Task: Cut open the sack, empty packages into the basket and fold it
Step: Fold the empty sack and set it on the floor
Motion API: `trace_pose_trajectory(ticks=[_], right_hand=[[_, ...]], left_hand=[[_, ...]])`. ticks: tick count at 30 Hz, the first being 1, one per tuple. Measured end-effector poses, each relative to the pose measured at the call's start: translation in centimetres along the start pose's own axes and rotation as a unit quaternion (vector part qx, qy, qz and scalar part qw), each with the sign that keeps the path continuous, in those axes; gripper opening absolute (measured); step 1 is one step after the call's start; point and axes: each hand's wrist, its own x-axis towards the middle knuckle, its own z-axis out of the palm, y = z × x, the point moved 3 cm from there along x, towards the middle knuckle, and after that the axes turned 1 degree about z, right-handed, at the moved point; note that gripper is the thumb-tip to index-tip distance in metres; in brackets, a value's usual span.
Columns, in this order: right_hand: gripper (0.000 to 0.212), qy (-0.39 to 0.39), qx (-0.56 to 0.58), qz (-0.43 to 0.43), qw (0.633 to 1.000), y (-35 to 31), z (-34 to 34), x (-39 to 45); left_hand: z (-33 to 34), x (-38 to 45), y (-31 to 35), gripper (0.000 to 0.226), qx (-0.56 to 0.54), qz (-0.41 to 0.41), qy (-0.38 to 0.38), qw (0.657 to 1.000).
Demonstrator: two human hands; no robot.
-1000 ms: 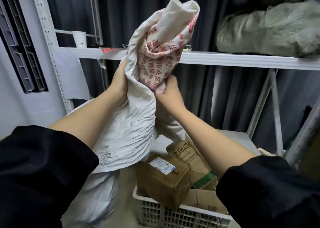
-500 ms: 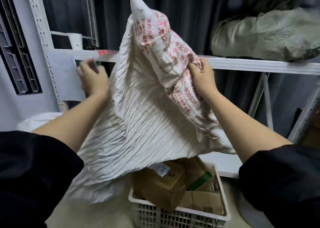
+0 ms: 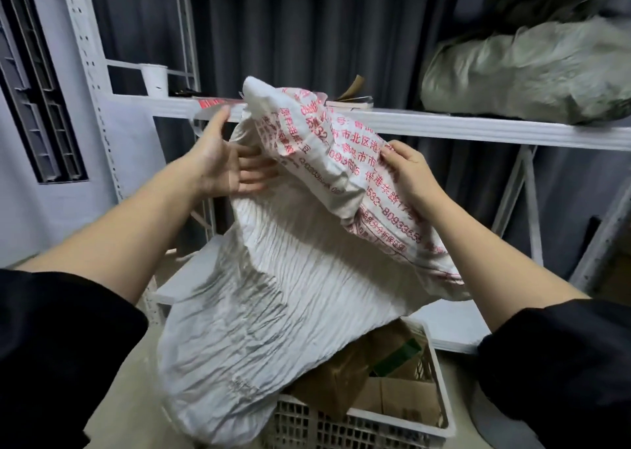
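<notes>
A crumpled white woven sack (image 3: 290, 278) with red print hangs in front of me, its lower end draped over the basket. My right hand (image 3: 408, 172) pinches the printed upper edge of the sack. My left hand (image 3: 225, 165) is spread, palm toward the sack, fingers straight and touching its left side. Below, a white plastic basket (image 3: 440, 424) holds brown cardboard packages (image 3: 345, 377), partly hidden by the sack.
A white metal shelf (image 3: 444, 127) runs across behind the sack, with a white cup (image 3: 154, 79), small items and a bulky grey-green sack (image 3: 529, 73) on it. A lower shelf board (image 3: 454, 322) lies behind the basket. Dark curtains hang at the back.
The sack's top has dropped lower and folded toward me. My left hand let go of the sack's left edge and now lies flat against it. The right hand keeps its hold.
</notes>
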Motion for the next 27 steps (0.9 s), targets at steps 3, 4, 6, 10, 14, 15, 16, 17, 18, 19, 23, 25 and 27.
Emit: trace_pose_trajectory(ticks=[3, 4, 6, 10, 14, 15, 16, 17, 18, 19, 23, 25, 27], right_hand=[[0.026, 0.012, 0.005, 0.015, 1.000, -0.3, -0.1, -0.2], [0.028, 0.017, 0.012, 0.021, 1.000, -0.3, -0.2, -0.1], [0.027, 0.017, 0.028, 0.040, 0.999, -0.3, -0.3, -0.1], [0.017, -0.056, 0.068, 0.140, 0.986, 0.5, 0.1, -0.1], [0.024, 0.058, -0.338, 0.061, 0.937, 1.0, 0.7, 0.1], [0.023, 0.161, -0.346, 0.040, 0.923, 0.2, 0.9, -0.6], [0.016, 0.241, -0.309, -0.004, 0.920, -0.7, 1.3, -1.4], [0.011, 0.266, -0.229, -0.055, 0.935, -1.6, 2.1, -2.2], [0.012, 0.241, -0.135, -0.095, 0.956, -2.1, 3.1, -2.8], [0.011, 0.194, -0.063, -0.118, 0.972, -2.8, 4.6, -3.7], [0.064, -0.035, -0.121, -0.166, 0.978, -2.7, 9.6, -6.7], [0.099, -0.034, -0.240, -0.156, 0.958, -1.5, 10.7, -6.7], [0.104, 0.051, -0.334, -0.129, 0.932, -1.0, 10.8, -5.6]], left_hand=[[0.2, -1.2, 1.0, 0.035, 0.214, 0.292, 0.201, 0.910], [0.3, -1.8, 1.5, 0.028, 0.323, 0.382, 0.271, 0.823], [0.3, -1.2, 1.0, 0.069, 0.500, 0.400, 0.251, 0.726], [0.7, 0.6, -0.2, 0.075, 0.445, 0.296, 0.024, 0.845], [1.2, 1.2, 0.2, 0.025, 0.430, 0.290, 0.197, 0.832], [1.2, 1.3, 0.3, 0.025, 0.407, 0.279, 0.228, 0.839], [1.4, 1.4, 0.4, 0.025, 0.383, 0.262, 0.255, 0.848], [1.6, 1.4, 0.5, 0.027, 0.356, 0.241, 0.283, 0.857], [1.7, 1.5, 0.7, 0.028, 0.332, 0.227, 0.304, 0.864], [2.0, 1.6, 0.8, 0.030, 0.302, 0.219, 0.313, 0.873], [2.3, 1.9, 1.6, 0.031, 0.076, 0.183, 0.321, 0.926], [2.7, 1.8, 2.1, 0.028, 0.112, 0.208, 0.301, 0.924], [3.3, 1.3, 2.4, 0.028, 0.200, 0.281, 0.267, 0.900]])
